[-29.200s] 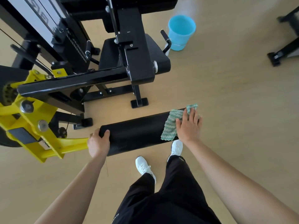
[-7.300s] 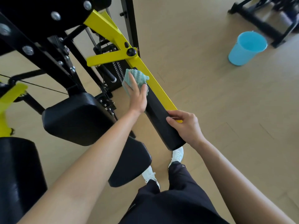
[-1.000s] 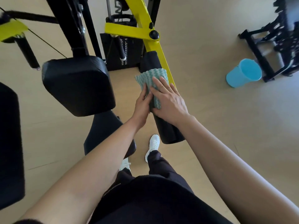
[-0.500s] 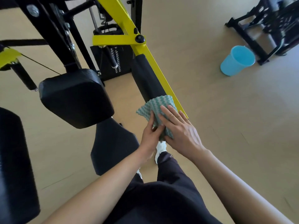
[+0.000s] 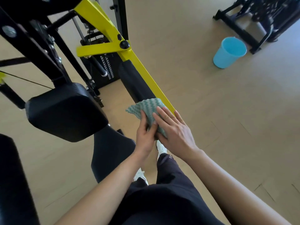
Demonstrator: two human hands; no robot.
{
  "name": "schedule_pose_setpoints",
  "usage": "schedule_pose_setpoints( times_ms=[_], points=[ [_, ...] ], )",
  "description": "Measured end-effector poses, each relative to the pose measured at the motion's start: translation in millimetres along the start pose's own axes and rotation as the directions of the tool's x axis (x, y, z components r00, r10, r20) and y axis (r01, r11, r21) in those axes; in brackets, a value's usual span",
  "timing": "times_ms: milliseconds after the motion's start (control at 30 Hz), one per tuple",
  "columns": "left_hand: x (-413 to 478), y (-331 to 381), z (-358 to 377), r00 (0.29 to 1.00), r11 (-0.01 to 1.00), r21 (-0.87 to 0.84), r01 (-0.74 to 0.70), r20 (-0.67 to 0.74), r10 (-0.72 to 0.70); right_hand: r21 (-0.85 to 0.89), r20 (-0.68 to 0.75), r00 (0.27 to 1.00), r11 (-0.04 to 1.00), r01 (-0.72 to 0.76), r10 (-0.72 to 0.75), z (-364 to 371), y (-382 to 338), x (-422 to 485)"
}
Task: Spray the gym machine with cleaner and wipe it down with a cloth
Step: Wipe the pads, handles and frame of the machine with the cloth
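Tan floor [image 5: 219,111] is filling the background, and we're looking down at it past the machine [image 5: 60,73].

Right fingers [image 5: 164,114] are lying straight and close together, flat on the cloth [image 5: 146,106]. They're pressing it down and gripping nothing. Left thumb [image 5: 142,116] is running up the cloth's left side. The other left fingers are curling in at the cloth's lower edge, under the right fingertips, and pinching it there.

Right hand [image 5: 176,134] is sitting palm down. Left hand [image 5: 145,138] is sitting just beside it, and the two are touching at the cloth. Both forearms are coming in bare from the bottom edge.

The cloth is green and white with a zigzag weave. It's draping over the near end of the black pad [image 5: 134,82], with its right edge touching the yellow arm [image 5: 146,70]. The pad is running along that arm's left side, up towards a black knob [image 5: 124,44]. The pad's near end is hiding under the cloth and hands, so we can't tell where it stops.

Left of the hands, a black cushion [image 5: 65,109] is hanging off the frame. A black seat [image 5: 110,151] is sitting lower, beside our dark trousers [image 5: 162,200]. A white shoe [image 5: 161,147] is showing under the hands.

The weight stack [image 5: 107,69] is standing behind the pad. A blue bucket [image 5: 228,52] is sitting on the floor well to the right, just beside a blurred black rack [image 5: 253,18].
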State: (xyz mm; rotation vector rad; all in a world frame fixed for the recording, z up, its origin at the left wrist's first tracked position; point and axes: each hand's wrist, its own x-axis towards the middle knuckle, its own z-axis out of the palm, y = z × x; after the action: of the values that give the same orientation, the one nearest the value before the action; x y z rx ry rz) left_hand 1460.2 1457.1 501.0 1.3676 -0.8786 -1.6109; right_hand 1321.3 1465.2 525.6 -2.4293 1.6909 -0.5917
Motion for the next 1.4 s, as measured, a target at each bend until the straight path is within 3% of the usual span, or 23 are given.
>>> schedule_pose_setpoints(
  times_ms=[200,400,600,733,900,1033,1133,1300,1400],
  points=[
    [78,48,-29,0.993,0.990,0.090,-0.106,-0.049,0.111,0.046,0.237,0.969,0.995,-0.089,0.075,9,0,96],
    [109,72,-44,0.989,0.985,0.145,-0.097,-0.098,0.112,0.038,0.310,0.947,0.994,-0.098,0.081,18,-5,143],
    [71,47,-34,0.992,0.982,0.167,-0.091,-0.074,0.105,0.057,0.300,0.952,0.995,-0.079,0.058,8,0,96],
    [31,23,-19,0.998,0.990,0.133,-0.057,-0.018,0.059,0.107,0.192,0.979,0.991,-0.085,0.064,3,4,45],
    [-8,2,-9,0.999,0.991,0.130,-0.040,0.024,0.037,0.037,0.022,0.996,0.995,-0.092,0.092,2,-3,-14],
    [-32,-5,-2,0.995,0.969,0.234,-0.075,-0.053,0.089,0.037,-0.167,0.981,0.995,-0.092,0.097,2,0,-47],
    [-39,-10,-2,0.992,0.989,0.147,-0.028,-0.117,0.045,0.078,-0.290,0.953,0.995,-0.063,0.083,-1,7,-59],
    [-48,-11,-3,0.995,0.997,0.069,0.020,-0.102,-0.013,0.161,-0.361,0.927,0.986,-0.049,0.105,-9,17,-71],
    [-58,-19,1,0.992,0.996,0.088,0.026,-0.126,-0.015,0.216,-0.332,0.926,0.970,-0.111,0.180,-5,22,-82]
  ],
)
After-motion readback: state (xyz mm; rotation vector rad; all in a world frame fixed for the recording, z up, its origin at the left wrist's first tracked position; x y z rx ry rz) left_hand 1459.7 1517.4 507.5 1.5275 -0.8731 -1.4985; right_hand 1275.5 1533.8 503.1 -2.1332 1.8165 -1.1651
